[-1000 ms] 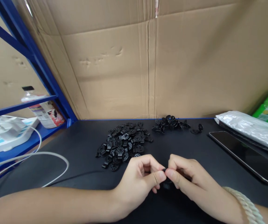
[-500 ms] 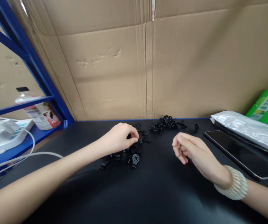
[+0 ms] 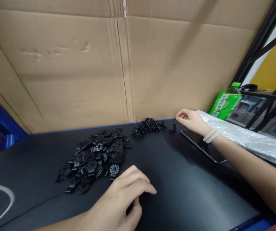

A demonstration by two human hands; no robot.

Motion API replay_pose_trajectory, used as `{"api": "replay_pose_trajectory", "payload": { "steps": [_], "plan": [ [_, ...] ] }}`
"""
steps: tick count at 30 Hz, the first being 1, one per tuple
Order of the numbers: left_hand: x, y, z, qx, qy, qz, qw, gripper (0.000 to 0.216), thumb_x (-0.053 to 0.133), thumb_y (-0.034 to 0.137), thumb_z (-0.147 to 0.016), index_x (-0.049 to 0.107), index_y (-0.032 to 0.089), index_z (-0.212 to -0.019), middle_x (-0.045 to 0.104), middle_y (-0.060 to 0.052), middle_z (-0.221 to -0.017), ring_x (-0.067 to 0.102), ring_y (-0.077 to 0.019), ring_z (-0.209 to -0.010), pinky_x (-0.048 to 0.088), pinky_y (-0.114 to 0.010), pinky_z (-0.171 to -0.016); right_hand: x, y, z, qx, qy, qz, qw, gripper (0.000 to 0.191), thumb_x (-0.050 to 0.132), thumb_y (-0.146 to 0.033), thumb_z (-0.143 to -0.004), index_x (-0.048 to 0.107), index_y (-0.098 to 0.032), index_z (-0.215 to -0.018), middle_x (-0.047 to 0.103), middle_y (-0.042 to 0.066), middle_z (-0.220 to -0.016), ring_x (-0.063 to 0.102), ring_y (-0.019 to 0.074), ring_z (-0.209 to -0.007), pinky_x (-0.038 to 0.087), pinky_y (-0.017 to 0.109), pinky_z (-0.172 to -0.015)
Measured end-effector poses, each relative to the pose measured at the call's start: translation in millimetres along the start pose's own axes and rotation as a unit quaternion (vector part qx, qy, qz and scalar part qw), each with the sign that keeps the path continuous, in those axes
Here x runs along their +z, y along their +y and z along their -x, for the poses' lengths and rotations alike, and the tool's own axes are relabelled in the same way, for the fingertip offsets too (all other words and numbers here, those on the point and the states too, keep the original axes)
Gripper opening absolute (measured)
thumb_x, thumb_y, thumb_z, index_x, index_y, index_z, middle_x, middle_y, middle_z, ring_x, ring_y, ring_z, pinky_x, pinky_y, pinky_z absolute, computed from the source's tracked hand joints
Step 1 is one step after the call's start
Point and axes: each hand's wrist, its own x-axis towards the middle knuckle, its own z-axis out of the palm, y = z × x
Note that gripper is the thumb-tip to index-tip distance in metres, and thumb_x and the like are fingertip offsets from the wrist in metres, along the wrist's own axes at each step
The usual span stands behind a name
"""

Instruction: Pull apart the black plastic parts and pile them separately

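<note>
Fingers of the left hand (image 3: 122, 200) curl loosely over the near part of the black table (image 3: 188, 192), just right of the big heap of black discs (image 3: 96, 155); whether a disc sits under them cannot be told. Far right, the right hand (image 3: 190, 120) reaches with fingertips pinched together beside the small pile of black parts (image 3: 149, 125) by the cardboard wall (image 3: 128, 64), holding nothing visible. By my judgement this is the fetching step: one part from each pile. Next calls for closing on a single piece without dragging its neighbours. A phone (image 3: 204, 146), plastic bag (image 3: 246, 138) and green bottle (image 3: 225, 102) lie further right.
</note>
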Motion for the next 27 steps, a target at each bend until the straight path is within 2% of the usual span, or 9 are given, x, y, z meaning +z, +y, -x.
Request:
{"api": "replay_pose_trajectory", "payload": {
  "steps": [2,6,8,11,14,17,20,23,27],
  "plan": [
    [3.0,-2.7,0.8,0.013,0.011,0.017,1.0,0.043,0.04,-0.006,-0.073,0.063,0.02,-0.099,0.063,-0.007,-0.089,0.056,-0.0191,-0.083,0.048,-0.028,-0.074,4.9,7.8,-0.9,-0.03,-0.02,0.059,0.998,0.011,0.056,-0.019,-0.074,0.062,-0.016,-0.083,0.062,0.004,-0.067,0.055,0.0167,-0.061,0.041,0.028,-0.059],
    [7.2,-8.5,3.6,0.041,0.04,0.044,0.997,0.041,0.04,-0.006,-0.075,0.063,0.018,-0.099,0.062,-0.007,-0.088,0.055,-0.0181,-0.082,0.047,-0.028,-0.073,10.4,14.1,-1.3,-0.102,-0.106,0.123,0.982,0.034,0.046,-0.004,-0.072,0.064,-0.018,-0.098,0.067,0.004,-0.081,0.06,0.0178,-0.073,0.044,0.027,-0.071],
    [8.3,-8.8,5.5,0.041,0.042,0.049,0.997,0.04,0.04,-0.006,-0.076,0.063,0.017,-0.099,0.062,-0.007,-0.087,0.055,-0.0179,-0.082,0.046,-0.028,-0.073,10.3,13.7,-1.1,-0.128,-0.147,0.144,0.97,0.033,0.045,-0.002,-0.072,0.066,-0.019,-0.089,0.069,0.004,-0.085,0.062,0.0183,-0.078,0.044,0.027,-0.075],
    [8.1,-6.9,7.2,0.036,0.048,0.056,0.997,0.037,0.041,-0.004,-0.078,0.063,0.016,-0.098,0.061,-0.007,-0.086,0.055,-0.0174,-0.081,0.045,-0.028,-0.072,7.9,6.8,0.7,-0.148,-0.179,0.169,0.958,0.026,0.046,-0.003,-0.075,0.066,-0.019,-0.076,0.069,0.004,-0.077,0.063,0.0188,-0.071,0.045,0.028,-0.072],
    [7.3,-6.5,6.3,-0.006,0.061,0.076,0.995,0.032,0.043,-0.002,-0.079,0.064,0.017,-0.096,0.062,-0.005,-0.086,0.056,-0.0166,-0.081,0.045,-0.028,-0.073,6.9,-11.5,7.6,-0.163,-0.19,0.173,0.953,0.021,0.048,-0.007,-0.081,0.065,-0.02,-0.081,0.069,0.002,-0.074,0.063,0.0177,-0.068,0.045,0.027,-0.068],
    [8.2,-11.0,2.8,-0.115,0.095,0.132,0.98,0.025,0.048,0.006,-0.081,0.062,0.018,-0.098,0.063,-0.004,-0.088,0.057,-0.0152,-0.078,0.047,-0.027,-0.074,13.7,-39.2,23.5,-0.204,-0.189,0.138,0.951,0.013,0.051,-0.015,-0.087,0.063,-0.02,-0.088,0.068,0.001,-0.075,0.062,0.0161,-0.067,0.045,0.026,-0.067],
    [9.8,-17.4,-0.9,-0.213,0.141,0.231,0.939,0.023,0.052,0.019,-0.084,0.059,0.017,-0.106,0.063,-0.006,-0.096,0.057,-0.0154,-0.078,0.049,-0.03,-0.076,28.9,-66.4,47.6,-0.296,-0.173,0.054,0.938,0.013,0.051,-0.018,-0.092,0.063,-0.019,-0.089,0.064,0.004,-0.087,0.059,0.0159,-0.081,0.044,0.026,-0.076],
    [9.9,-19.6,-2.8,-0.24,0.161,0.291,0.912,0.023,0.057,0.027,-0.083,0.058,0.016,-0.104,0.062,-0.007,-0.098,0.057,-0.0156,-0.08,0.048,-0.03,-0.078,44.8,-84.1,72.0,-0.325,-0.179,-0.002,0.928,0.014,0.052,-0.015,-0.092,0.065,-0.018,-0.088,0.054,0.004,-0.089,0.054,0.0137,-0.08,0.043,0.024,-0.074],
    [8.5,-16.3,-2.4,-0.227,0.156,0.309,0.911,0.015,0.058,0.03,-0.084,0.056,0.016,-0.083,0.058,-0.002,-0.078,0.055,-0.0142,-0.075,0.046,-0.028,-0.075,56.9,-92.3,90.2,-0.321,-0.22,-0.092,0.917,0.019,0.048,-0.011,-0.093,0.065,-0.018,-0.09,0.051,0.003,-0.086,0.052,0.011,-0.074,0.043,0.022,-0.068]
  ]
}}
